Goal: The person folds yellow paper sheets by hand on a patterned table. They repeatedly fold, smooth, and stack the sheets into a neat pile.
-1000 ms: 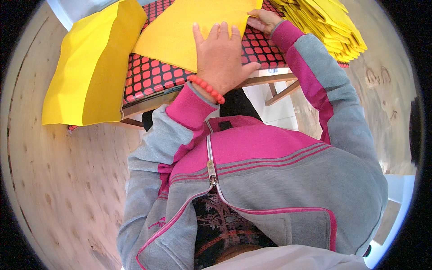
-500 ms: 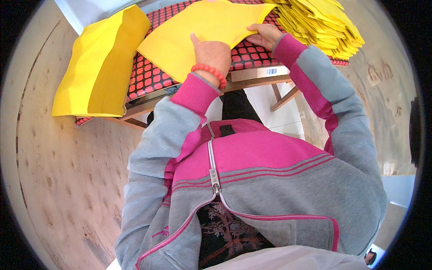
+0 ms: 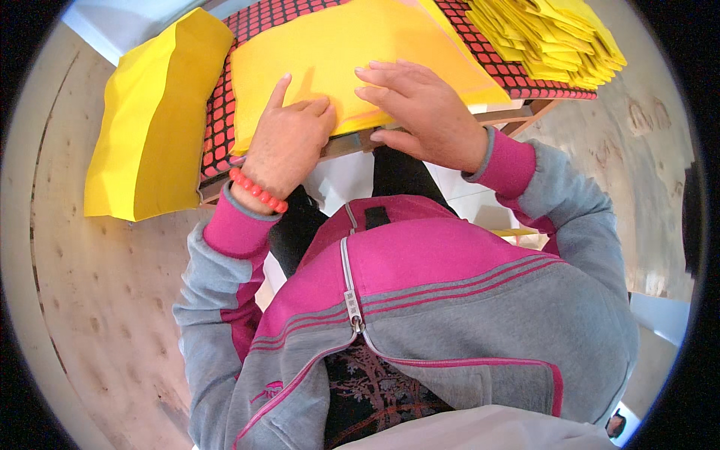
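Now the counter [image 3: 517, 75], covered in a red-and-black grid pattern, carries a large yellow fabric sheet [image 3: 337, 52] lying flat across its middle and reaching over the near edge. Draped over the counter's left edge hangs a folded yellow fabric bag [image 3: 150, 120]. At the far right corner sits a stack of folded yellow pieces [image 3: 555, 37]. Resting flat on the sheet near the near edge, the right hand [image 3: 424, 112] has its fingers spread. Just beside it, the left hand [image 3: 289, 146], with a red bead bracelet [image 3: 257, 190] at the wrist, presses the sheet with its forefinger extended and the other fingers curled.
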`<action>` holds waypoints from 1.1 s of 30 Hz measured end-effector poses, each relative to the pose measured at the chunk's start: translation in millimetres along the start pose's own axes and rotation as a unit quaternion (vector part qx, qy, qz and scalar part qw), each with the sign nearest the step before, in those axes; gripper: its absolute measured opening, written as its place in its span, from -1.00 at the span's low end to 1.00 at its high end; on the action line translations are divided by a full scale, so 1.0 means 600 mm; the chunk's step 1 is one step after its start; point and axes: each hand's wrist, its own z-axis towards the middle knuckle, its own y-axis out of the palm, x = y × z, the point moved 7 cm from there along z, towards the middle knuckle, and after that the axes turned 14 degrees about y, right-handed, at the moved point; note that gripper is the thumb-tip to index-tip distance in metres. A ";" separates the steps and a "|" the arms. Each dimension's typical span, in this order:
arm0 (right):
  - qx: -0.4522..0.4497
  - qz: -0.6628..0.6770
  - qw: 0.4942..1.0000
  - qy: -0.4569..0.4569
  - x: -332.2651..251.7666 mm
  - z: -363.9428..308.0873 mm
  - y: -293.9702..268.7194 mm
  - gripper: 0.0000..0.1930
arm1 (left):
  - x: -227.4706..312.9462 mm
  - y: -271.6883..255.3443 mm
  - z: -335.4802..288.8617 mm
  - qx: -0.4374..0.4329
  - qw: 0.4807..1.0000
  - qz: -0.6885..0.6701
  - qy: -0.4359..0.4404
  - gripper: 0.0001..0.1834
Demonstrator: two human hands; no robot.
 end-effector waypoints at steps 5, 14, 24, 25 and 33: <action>-0.090 -0.054 0.993 0.045 0.041 -0.006 0.041 -0.62 | -0.013 -0.011 -0.025 0.080 0.994 -0.067 0.035 -0.64; -0.154 -0.015 0.976 0.154 0.140 -0.061 -0.030 -0.54 | -0.090 0.026 -0.120 0.069 0.964 -0.239 -0.090 -0.46; -0.294 0.247 0.878 0.284 0.258 -0.055 -0.054 -0.78 | -0.164 0.093 -0.186 0.207 0.772 -0.531 -0.280 -0.73; -0.305 0.239 0.870 0.304 0.272 -0.054 -0.049 -0.77 | -0.164 0.087 -0.176 0.255 0.754 -0.552 -0.249 -0.68; -0.125 0.367 0.835 0.391 0.337 -0.058 -0.013 -0.65 | -0.198 0.108 -0.161 0.342 0.700 -0.538 -0.322 -0.70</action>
